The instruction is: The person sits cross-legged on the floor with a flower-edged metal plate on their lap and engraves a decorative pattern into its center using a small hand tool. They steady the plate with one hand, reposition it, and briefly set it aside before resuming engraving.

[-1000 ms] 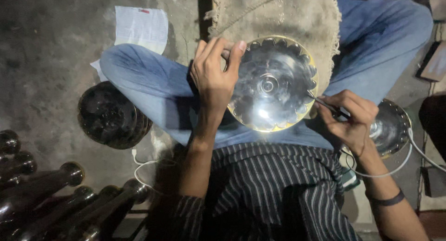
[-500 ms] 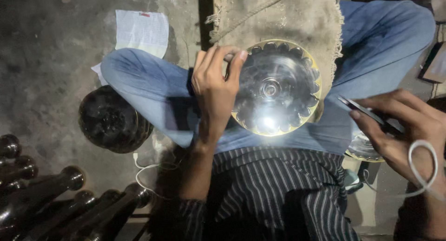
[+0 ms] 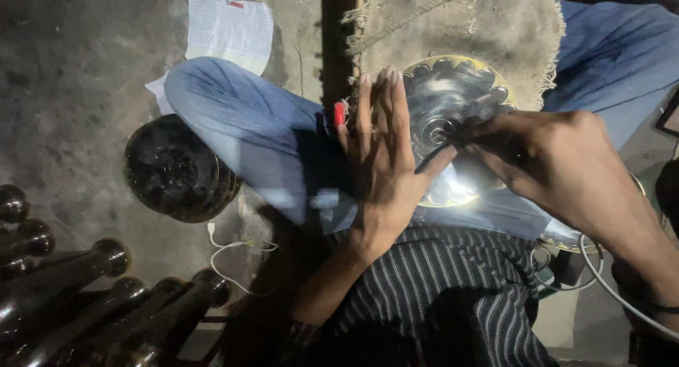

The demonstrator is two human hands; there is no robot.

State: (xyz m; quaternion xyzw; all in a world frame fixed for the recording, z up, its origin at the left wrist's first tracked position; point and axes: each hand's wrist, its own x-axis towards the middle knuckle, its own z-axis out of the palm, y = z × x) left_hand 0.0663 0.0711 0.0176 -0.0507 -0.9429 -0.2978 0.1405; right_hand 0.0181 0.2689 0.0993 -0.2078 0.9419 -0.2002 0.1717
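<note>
A shiny round metal plate [image 3: 453, 91] with a scalloped pattern rests on my lap, lit brightly at its lower part. My left hand [image 3: 385, 155] lies flat against the plate's left side with fingers straight and together, steadying it. My right hand [image 3: 552, 162] has come over the plate's right half and grips a thin dark pen-like tool [image 3: 442, 155] whose tip touches the plate near its centre. I sit cross-legged in blue jeans [image 3: 247, 133] and a striped shirt [image 3: 438, 296].
A dark round metal piece [image 3: 177, 169] lies on the floor to the left. Several dark knobbed metal rods [image 3: 92, 296] lie at the lower left. A sheet of paper [image 3: 230, 31], a burlap mat [image 3: 460, 20] and white cables [image 3: 233, 250] lie around.
My right hand swung in from the right side and set the tool on the plate. My left hand flattened against the plate's left side; the view moved closer.
</note>
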